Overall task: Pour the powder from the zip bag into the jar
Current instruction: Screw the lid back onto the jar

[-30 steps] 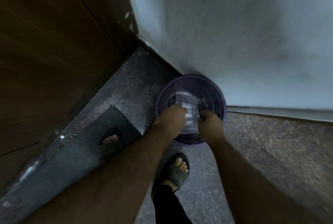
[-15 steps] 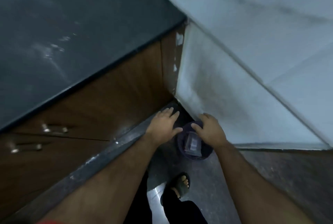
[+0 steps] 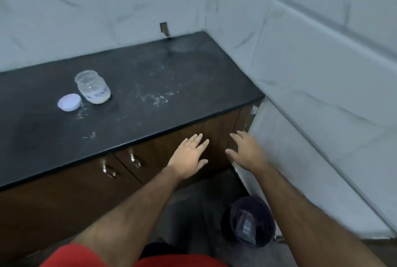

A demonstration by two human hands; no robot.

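Judging from how things lie, you are at the tail end of the job: the small clear glass jar [image 3: 92,87] stands upright and uncapped on the black stone counter [image 3: 150,86], pale powder filling its lower part, with blue handwriting on its side. Its round pale plastic lid [image 3: 69,102] lies flat just beside it, to the left, apparently not touching. The flat transparent zip bag [image 3: 245,227] sits inside the dark round plastic bin [image 3: 251,221] on the floor in the corner, well apart from the jar, and it looks emptied, though its contents are too dim to be sure of.

Your left hand [image 3: 189,156] and right hand [image 3: 249,151] both hang in front of the brown wooden cabinet fronts [image 3: 163,150], fingers spread and straight, holding nothing.

What remains, as I judge it, is capping: reach up and left over the counter edge, pinch the lid by its rim, and steady the jar with your other hand while you seat it. The glass is smooth and rounded at the shoulder, so it could slide on the polished stone. White flecks of spilled powder [image 3: 161,100] dust the counter near its front edge, which may make that surface slicker still
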